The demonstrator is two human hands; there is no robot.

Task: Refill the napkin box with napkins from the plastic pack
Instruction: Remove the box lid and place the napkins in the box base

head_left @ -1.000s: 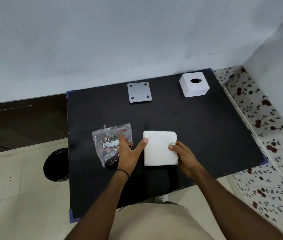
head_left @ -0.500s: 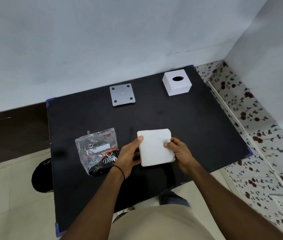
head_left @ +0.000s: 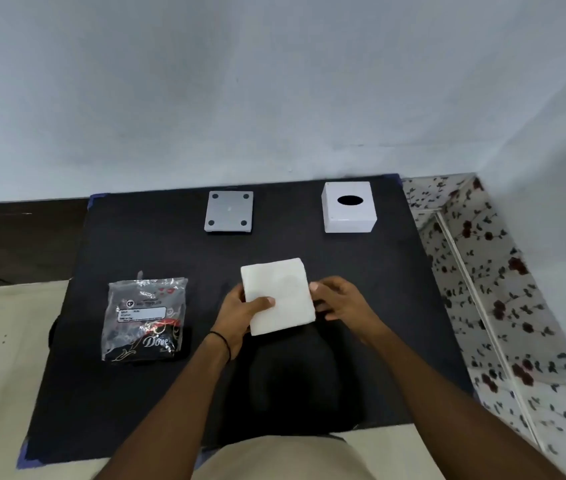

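Note:
A white stack of napkins is held just above the middle of the black table. My left hand grips its left edge, thumb on top. My right hand holds its right edge with the fingertips. The clear plastic pack, printed black and red, lies flat to the left of my hands. The white napkin box, with a dark oval slot on top, stands at the back right. A grey square plate with round pads at its corners lies at the back centre.
A pale wall rises directly behind the table. A floral-patterned surface runs along the right side. Beige floor lies to the left, and a dark shadow covers the table's near middle.
Both hands have lifted the napkin stack off the table and tilted it slightly. The left hand left the plastic pack and took the stack's left edge. The camera view shifted.

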